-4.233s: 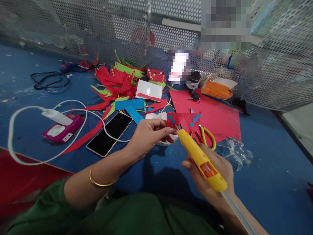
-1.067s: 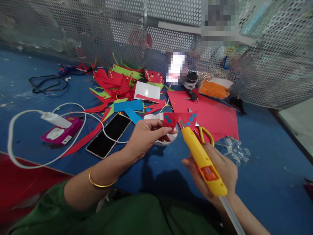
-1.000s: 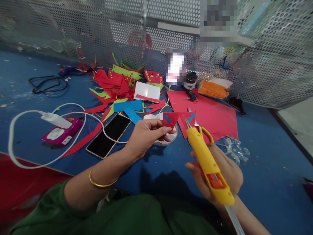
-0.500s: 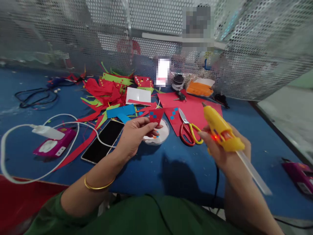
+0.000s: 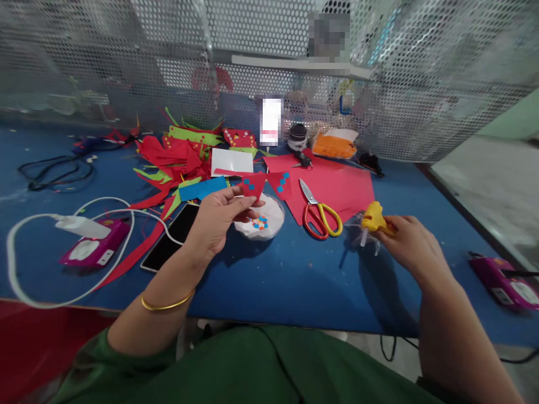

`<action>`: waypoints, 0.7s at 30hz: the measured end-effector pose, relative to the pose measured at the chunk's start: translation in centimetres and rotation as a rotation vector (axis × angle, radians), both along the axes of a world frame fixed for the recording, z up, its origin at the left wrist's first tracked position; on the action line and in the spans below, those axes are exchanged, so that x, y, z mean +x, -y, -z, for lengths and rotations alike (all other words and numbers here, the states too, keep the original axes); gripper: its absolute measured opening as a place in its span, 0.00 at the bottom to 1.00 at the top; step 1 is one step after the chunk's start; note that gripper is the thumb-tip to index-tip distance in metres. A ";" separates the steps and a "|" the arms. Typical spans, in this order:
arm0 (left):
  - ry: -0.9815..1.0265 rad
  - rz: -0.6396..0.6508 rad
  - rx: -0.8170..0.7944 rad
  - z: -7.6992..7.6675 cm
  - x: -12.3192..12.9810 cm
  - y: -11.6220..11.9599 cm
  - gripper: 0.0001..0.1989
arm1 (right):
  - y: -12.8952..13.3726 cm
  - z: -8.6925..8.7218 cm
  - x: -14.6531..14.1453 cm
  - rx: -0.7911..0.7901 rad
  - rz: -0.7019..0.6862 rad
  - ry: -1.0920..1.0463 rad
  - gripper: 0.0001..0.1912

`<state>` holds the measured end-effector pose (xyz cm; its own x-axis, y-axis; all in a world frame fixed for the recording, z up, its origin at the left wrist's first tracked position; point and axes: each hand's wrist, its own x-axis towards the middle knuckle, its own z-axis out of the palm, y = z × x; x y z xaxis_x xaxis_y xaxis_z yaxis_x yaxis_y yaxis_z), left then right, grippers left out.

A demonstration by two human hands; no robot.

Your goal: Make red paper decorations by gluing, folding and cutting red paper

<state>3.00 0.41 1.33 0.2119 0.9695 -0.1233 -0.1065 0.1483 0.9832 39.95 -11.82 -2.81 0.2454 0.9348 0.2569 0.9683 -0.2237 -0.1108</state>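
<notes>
My left hand (image 5: 223, 216) pinches a small red paper piece (image 5: 253, 186) with blue squares on it, above a round white dish (image 5: 269, 220) that holds small blue and orange bits. Over at the right, my right hand (image 5: 406, 238) is closed on a yellow glue gun (image 5: 374, 217), whose clear stick points toward me. Between the hands lie scissors (image 5: 320, 216) with one red and one yellow handle, their blades on a large red sheet (image 5: 337, 188). Another red piece with blue squares (image 5: 281, 182) is beside the sheet's left part.
Red and green paper scraps (image 5: 181, 154) are heaped at the back left, near a blue strip (image 5: 202, 189). A dark phone (image 5: 170, 238), a white cable and a purple device (image 5: 95, 247) lie left. Another purple device (image 5: 505, 283) is far right. Metal mesh (image 5: 269, 33) rises behind.
My right hand has moved the glue gun away to the right and lower toward the table, turning it. My left hand still holds the red piece. The whole view has shifted slightly.
</notes>
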 end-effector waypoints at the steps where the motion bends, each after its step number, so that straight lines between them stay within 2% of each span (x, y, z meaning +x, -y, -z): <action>1: 0.004 -0.003 -0.002 0.0 -0.1 0.0 0.12 | 0.1 -0.1 0.1 -0.016 -0.022 -0.004 0.21; 5: 0.018 -0.007 0.001 0.0 -0.2 0.0 0.16 | 0.1 0.1 -0.1 -0.051 -0.032 0.018 0.23; 10: 0.036 -0.025 0.024 0.5 -0.3 -0.1 0.11 | 0.1 0.9 -0.4 -0.156 0.113 0.236 0.23; 13: 0.072 -0.041 0.029 0.7 -0.5 -0.2 0.09 | 0.9 0.4 -0.2 -0.187 0.092 0.313 0.28; 15: 0.099 -0.056 0.027 0.7 -0.6 -0.3 0.08 | 1.6 -0.7 -0.7 -0.111 0.054 0.366 0.30; 17: 0.122 -0.076 0.029 0.6 -0.8 -0.4 0.08 | 2.0 -2.4 -2.5 0.095 0.023 0.360 0.28; 19: 0.144 -0.099 0.040 0.5 -1.0 -0.4 0.08 | 1.8 -4.1 -5.7 0.326 -0.018 0.248 0.21; 21: 0.158 -0.118 0.049 0.5 -1.1 -0.5 0.08 | 0.6 -5.3 -9.9 0.369 -0.173 0.094 0.13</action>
<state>1.93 0.88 0.87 0.1096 0.9928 -0.0491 -0.2735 0.0776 0.9587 30.00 -12.37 2.52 0.0518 0.8014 0.5959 0.9979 -0.0183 -0.0622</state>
